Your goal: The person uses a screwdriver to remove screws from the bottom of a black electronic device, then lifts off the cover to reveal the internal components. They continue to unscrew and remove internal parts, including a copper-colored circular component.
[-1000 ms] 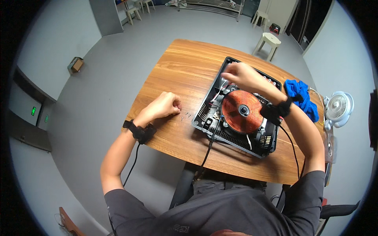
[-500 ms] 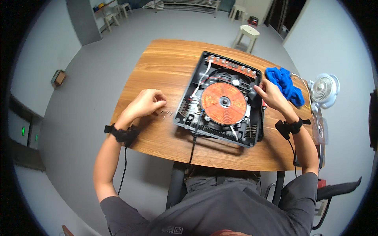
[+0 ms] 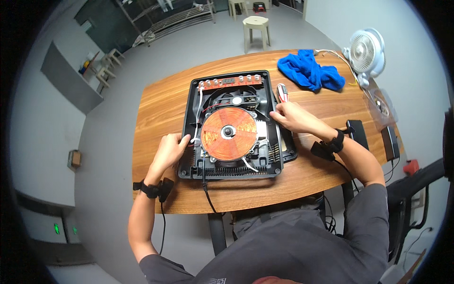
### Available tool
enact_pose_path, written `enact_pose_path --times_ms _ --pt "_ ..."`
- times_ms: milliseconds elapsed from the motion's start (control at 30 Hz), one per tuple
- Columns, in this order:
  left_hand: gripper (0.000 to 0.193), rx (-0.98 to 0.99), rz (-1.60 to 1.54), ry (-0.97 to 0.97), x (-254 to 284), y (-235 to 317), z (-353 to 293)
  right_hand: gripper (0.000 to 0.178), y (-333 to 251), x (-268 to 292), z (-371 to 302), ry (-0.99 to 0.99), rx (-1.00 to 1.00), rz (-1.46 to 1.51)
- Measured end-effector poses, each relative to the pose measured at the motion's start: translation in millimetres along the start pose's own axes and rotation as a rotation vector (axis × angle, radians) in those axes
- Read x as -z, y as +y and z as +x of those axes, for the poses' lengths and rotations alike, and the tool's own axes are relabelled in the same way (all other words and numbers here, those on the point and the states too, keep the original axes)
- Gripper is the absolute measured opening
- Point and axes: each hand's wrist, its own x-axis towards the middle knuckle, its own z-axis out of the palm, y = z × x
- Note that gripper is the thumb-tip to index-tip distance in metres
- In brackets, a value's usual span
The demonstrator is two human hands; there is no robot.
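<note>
An induction cooker lies opened on the wooden table, its round copper coil uncovered. Along its far edge runs an orange circuit board; a fan and white wires show beside the coil. My left hand grips the left rim of the black housing, thumb over the edge. On the opposite rim, my right hand is closed with the thumb on top; its other fingers are partly hidden. Just beyond my right hand lies a red-and-white handled tool. A dark panel sticks out from under the housing's right side.
A blue cloth lies at the far right, near a small white fan. Two black boxy devices, a phone-like slab and a block, sit at the right edge. A black cable leaves the cooker's near side.
The cooker has turned and now sits squarer to me. My left hand has moved from the table beside the small screws onto the left rim. My view has swung to the right.
</note>
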Motion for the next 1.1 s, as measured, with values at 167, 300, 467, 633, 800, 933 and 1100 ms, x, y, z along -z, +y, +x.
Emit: enact_pose_path --times_ms 167,300,467,633,800,933,1100 --pt "0.046 -0.024 0.027 0.056 -6 2 -2 0.037 13 -8 12 0.121 0.098 0.136" --pt "0.046 0.004 -0.073 0.059 -14 10 -10 0.035 21 -2 25 0.203 0.154 0.06" --pt "0.047 0.019 -0.057 0.009 -12 25 -15 0.034 29 3 30 0.209 0.158 -0.007" --pt "0.049 0.036 0.012 -0.067 -8 17 -10 0.035 32 3 33 0.198 0.161 -0.024" --pt "0.048 0.079 -0.075 -0.077 -6 28 -13 0.036 33 2 31 0.15 0.124 -0.011" --pt "0.047 0.03 -0.057 -0.072 -11 19 -14 0.036 29 2 28 0.159 0.11 0.08" --pt "0.047 0.06 -0.066 -0.099 -11 18 -13 0.039 28 2 27 0.11 0.074 0.101"
